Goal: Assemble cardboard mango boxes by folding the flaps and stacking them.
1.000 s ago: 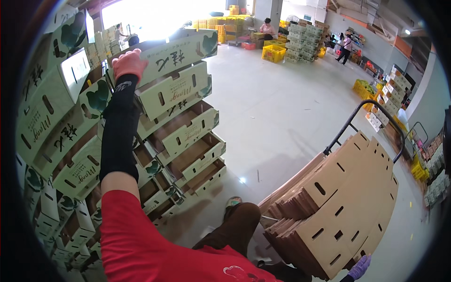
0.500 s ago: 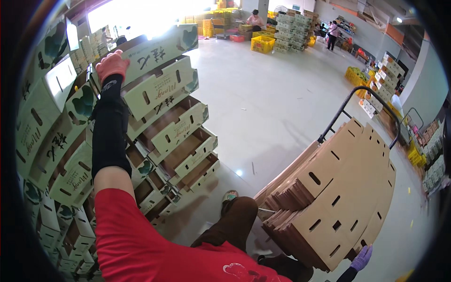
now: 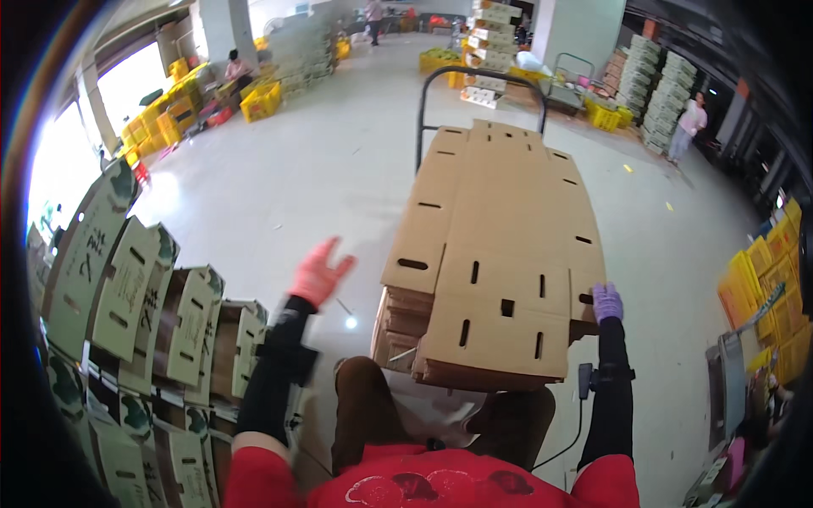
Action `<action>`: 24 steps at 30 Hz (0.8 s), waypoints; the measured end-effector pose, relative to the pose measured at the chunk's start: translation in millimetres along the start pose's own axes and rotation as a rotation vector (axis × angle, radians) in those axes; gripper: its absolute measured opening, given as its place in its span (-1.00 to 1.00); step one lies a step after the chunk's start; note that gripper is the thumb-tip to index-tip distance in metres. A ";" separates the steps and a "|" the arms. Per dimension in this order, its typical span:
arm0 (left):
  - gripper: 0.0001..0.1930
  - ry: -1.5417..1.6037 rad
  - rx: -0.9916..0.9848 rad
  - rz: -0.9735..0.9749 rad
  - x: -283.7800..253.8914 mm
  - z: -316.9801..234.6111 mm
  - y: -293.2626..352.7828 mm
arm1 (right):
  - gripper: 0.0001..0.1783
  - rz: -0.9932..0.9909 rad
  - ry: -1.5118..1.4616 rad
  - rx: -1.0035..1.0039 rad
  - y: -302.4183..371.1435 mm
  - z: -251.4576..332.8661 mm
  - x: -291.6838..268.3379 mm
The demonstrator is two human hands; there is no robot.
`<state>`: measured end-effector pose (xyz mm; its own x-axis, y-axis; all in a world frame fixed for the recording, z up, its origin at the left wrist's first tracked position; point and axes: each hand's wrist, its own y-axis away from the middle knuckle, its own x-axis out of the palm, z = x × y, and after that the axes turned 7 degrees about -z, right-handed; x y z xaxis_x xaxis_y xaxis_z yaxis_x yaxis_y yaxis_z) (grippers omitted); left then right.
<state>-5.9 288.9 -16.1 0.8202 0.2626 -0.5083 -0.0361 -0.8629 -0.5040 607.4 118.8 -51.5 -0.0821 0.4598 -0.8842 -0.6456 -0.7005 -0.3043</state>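
My left hand [image 3: 320, 273], in a pinkish-red glove, is raised over the floor with its fingers spread and nothing in it. Left of it stand stacks of folded pale green cardboard boxes [image 3: 123, 317] with dark leaf prints and hand slots. Before me lies a tall stack of flattened brown cardboard boxes [image 3: 517, 237] with slots cut in them. At the stack's right edge, beside a slot, my right hand [image 3: 607, 303] in a purple glove closes on the top flattened box. The underside of its grip is hidden.
A cart's black handle [image 3: 483, 69] rises behind the brown stack. Yellow crates [image 3: 766, 292] stand at right, more at far left. Far off, a person [image 3: 690, 123] stands beside stacked boxes [image 3: 644, 85]; another person [image 3: 239, 70] is near yellow crates. A cable hangs from my right wrist.
My left hand has come off the pale green boxes and moved right toward the brown stack. My view has turned right. The right hand is now farther up the stack's right edge.
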 end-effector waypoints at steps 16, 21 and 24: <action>-0.18 0.130 -0.649 0.535 -7.8 -130.7 30.1 | -0.48 0.151 -0.433 0.226 113.9 -16.2 -117.4; -0.09 -0.323 -0.349 0.491 -1.1 -120.2 47.6 | -0.48 0.326 -0.297 0.165 128.8 24.4 -110.3; -0.14 -0.421 -0.077 0.328 -2.1 -129.6 49.4 | -0.56 0.220 0.007 0.166 126.3 47.4 -134.9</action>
<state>64.6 189.8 50.6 0.4728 0.1106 -0.8742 -0.1967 -0.9538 -0.2270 500.9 -5.8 46.2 -0.2292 0.3021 -0.9253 -0.7283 -0.6839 -0.0429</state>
